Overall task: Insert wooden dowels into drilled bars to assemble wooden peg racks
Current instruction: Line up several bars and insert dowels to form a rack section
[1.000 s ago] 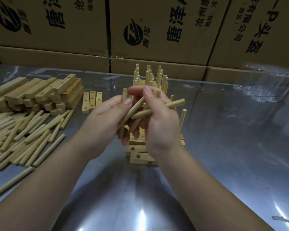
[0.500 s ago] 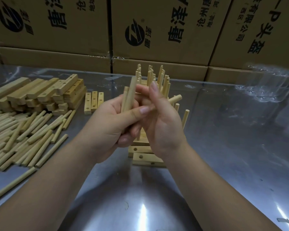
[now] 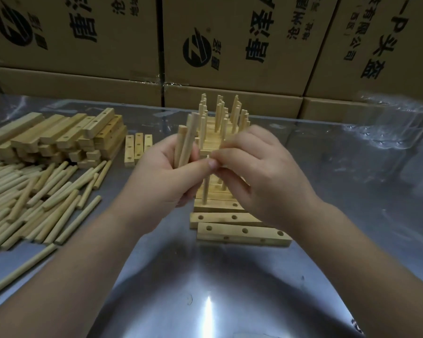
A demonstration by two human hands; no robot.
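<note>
Rear pale wooden peg racks (image 3: 217, 113) look done. Right hand (image 3: 261, 176) pinches one round wooden dowel (image 3: 205, 189) into a bar; left hand (image 3: 166, 176) grips spare dowels (image 3: 185, 140). Two front drilled wooden bars (image 3: 242, 234) empty; loose dowel pile (image 3: 34, 191) waiting.

This is looking like a small factory workshop: printed cartons (image 3: 230, 45) are standing stacked behind a shiny metal tabletop (image 3: 230, 296), and loose dowels (image 3: 34, 191) and drilled bars (image 3: 59, 137) are lying on it in big piles.
</note>
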